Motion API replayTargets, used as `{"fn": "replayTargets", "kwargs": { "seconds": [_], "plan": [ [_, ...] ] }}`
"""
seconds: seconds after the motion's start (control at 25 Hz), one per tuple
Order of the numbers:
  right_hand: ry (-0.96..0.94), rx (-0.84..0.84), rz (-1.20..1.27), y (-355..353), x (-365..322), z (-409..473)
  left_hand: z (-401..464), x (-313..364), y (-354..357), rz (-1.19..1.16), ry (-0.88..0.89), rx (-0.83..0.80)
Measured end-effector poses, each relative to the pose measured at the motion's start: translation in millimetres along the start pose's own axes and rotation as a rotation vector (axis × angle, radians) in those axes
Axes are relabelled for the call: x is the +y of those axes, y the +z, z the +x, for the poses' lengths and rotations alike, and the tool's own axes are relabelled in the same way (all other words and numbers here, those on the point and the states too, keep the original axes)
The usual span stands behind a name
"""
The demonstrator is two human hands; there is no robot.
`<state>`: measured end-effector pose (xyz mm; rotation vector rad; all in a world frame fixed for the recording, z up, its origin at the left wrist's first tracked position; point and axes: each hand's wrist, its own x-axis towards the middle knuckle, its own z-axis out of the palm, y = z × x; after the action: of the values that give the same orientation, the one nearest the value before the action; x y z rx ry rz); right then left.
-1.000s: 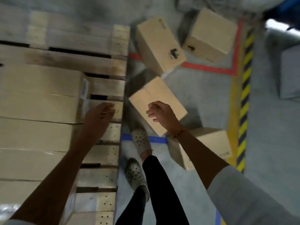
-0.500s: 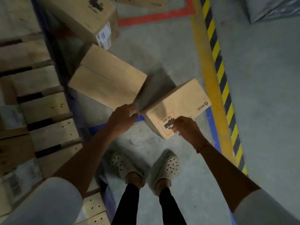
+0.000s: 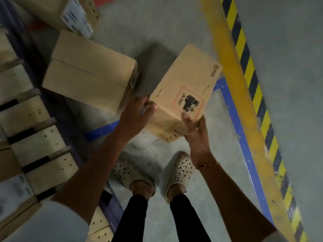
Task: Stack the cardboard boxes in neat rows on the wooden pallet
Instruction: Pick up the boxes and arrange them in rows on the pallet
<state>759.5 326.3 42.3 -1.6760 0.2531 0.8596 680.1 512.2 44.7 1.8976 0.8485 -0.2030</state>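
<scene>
A cardboard box (image 3: 185, 88) with a black printed mark in a red dashed frame sits tilted above the grey floor in front of my feet. My left hand (image 3: 138, 114) grips its near left corner, thumb on top. My right hand (image 3: 195, 131) holds its near right corner, fingers curled against the side. A second, plain cardboard box (image 3: 87, 70) lies on the floor just left of it. The wooden pallet (image 3: 35, 135) runs along the left edge, with stacked boxes (image 3: 12, 189) partly visible on it.
A third box (image 3: 66, 13) with a white label lies at the top left. Blue tape (image 3: 239, 130), a yellow line and black-yellow hazard stripes (image 3: 251, 84) run along the right. My two feet (image 3: 157, 173) in perforated clogs stand on the floor below the box.
I turned from the pallet toward the floor boxes. Both hands reached the printed box and took hold of its near corners; its near end now sits higher and closer to me.
</scene>
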Motion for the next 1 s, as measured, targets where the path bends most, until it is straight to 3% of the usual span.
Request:
{"fn": "replayTargets", "kwargs": {
  "seconds": [0.28, 0.48, 0.56, 0.64, 0.76, 0.88, 1.0],
  "plan": [
    [0.077, -0.005, -0.266, -50.2, -193.3, -59.9, -107.1, 150.6, -56.8, -0.223, 0.027, 0.129],
    [-0.001, -0.081, -0.187, -59.5, -285.4, -168.3, -193.6, 237.8, -115.8, -0.379, 0.012, 0.285],
    [-0.100, -0.133, -0.151, -60.1, -314.3, -210.1, -223.0, 275.7, -138.6, -0.452, -0.022, 0.360],
    [-0.244, -0.196, -0.146, -61.4, -341.0, -249.2, -246.4, 317.2, -159.1, -0.576, -0.165, 0.411],
    [-0.481, -0.266, -0.288, -68.2, -382.7, -299.0, -283.1, 368.8, -192.7, -0.710, -0.352, 0.353],
    [-0.659, -0.309, -0.438, -76.5, -414.1, -332.0, -323.5, 387.5, -210.6, -0.725, -0.271, 0.314],
    [-0.876, -0.287, -0.573, -72.9, -431.9, -352.1, -352.5, 392.2, -215.3, -0.895, -0.181, 0.317]
  ]
}}
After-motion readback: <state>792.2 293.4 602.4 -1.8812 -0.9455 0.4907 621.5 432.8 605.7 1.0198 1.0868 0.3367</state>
